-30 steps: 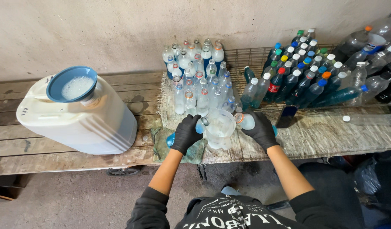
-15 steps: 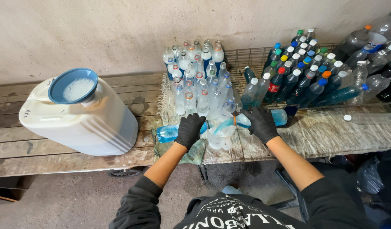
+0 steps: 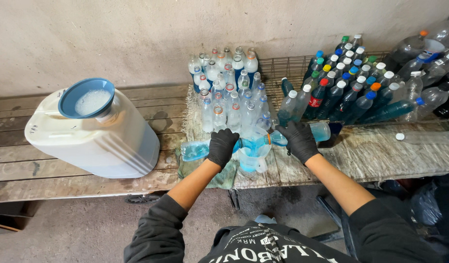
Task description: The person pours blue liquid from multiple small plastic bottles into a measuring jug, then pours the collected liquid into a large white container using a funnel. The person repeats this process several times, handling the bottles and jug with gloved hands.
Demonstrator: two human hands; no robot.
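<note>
L hand & R hand, black gloves, fingers wrapped round tipped clear plastic bottles w/ blue liquid; mouths hidden over clear jug on wooden bench.

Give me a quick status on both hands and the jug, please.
Left hand and right hand each grip a tipped plastic bottle. Necks meet over clear measuring jug, blue liquid inside. Crowded bottles close behind.

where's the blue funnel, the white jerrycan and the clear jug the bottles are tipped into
blue funnel (image 3: 86, 99), head view, on its foamy inside
white jerrycan (image 3: 112, 146), head view, on its front side wall
clear jug (image 3: 253, 158), head view, on its front wall, between the two gloved hands
</note>
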